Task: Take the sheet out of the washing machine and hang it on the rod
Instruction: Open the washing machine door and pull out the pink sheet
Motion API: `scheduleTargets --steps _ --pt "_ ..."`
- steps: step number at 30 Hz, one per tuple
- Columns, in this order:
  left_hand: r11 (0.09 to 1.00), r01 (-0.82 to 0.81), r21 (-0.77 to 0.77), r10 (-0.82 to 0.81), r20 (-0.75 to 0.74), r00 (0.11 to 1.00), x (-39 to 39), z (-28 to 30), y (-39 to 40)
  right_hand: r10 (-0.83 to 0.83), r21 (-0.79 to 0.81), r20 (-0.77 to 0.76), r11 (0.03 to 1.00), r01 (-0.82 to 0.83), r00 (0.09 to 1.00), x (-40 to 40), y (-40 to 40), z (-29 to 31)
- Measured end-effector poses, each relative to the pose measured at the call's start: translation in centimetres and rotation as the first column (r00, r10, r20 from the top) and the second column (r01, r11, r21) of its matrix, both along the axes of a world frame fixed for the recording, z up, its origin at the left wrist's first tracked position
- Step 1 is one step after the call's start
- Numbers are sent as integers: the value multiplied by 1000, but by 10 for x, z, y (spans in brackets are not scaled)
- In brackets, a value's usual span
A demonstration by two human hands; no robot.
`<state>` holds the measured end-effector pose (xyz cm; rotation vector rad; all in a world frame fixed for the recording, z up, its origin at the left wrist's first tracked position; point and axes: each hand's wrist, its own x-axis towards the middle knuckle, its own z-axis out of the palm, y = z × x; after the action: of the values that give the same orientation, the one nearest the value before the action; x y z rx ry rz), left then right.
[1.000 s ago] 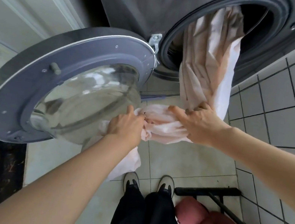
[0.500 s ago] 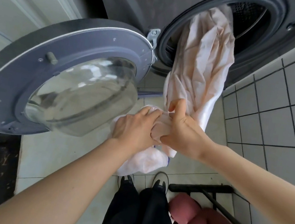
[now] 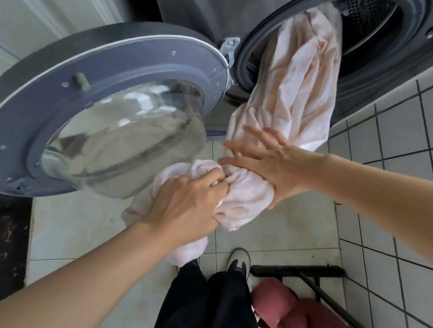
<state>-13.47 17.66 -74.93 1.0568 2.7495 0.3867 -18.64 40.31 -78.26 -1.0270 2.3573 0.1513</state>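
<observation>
Two hands work the pale pink sheet (image 3: 292, 96) in the single head view, and only one of them has it. The left hand (image 3: 189, 202) is closed in a fist around a bunched part of the cloth low down, beside the glass bowl of the open door (image 3: 49, 95). The right hand (image 3: 270, 161) is spread wide, fingers (image 3: 246, 131) splayed and flat against the fabric just above that bunch, gripping nothing.

From the left fist the sheet runs up and away as one long twisted rope, its long axis slanting toward the drum opening of the washing machine (image 3: 428, 56), where its upper end is draped over the rubber seal and partly inside. A loose tail hangs below the fist toward the tiled floor (image 3: 79, 221), near the person's shoes.

So the remaining length lies above and ahead of the grip, along that slant. The right hand is nearer to it and looks best placed to take the next hold higher up, while the left keeps the gathered part off the floor. No rod is in view
</observation>
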Motion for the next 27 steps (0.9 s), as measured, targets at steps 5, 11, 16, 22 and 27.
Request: scheduleTargets --steps 5,11,16,22,27 --pt "982 27 185 -9 -95 995 3 4 -15 42 91 189 994 -60 981 -21 -11 -11" --pt "956 -15 294 52 -116 992 6 12 -26 32 129 305 989 -74 952 -13 -27 -26" --pt "957 -131 259 159 -90 983 0 11 -42 -249 43 417 966 255 874 6 -29 -28" --pt "954 -261 145 258 36 965 -8 1 -65 -334 48 326 940 338 884 18 -23 -22" --pt "952 -248 -178 301 423 855 -12 -3 -76 -386 149 -96 906 396 918 16 7 -37"
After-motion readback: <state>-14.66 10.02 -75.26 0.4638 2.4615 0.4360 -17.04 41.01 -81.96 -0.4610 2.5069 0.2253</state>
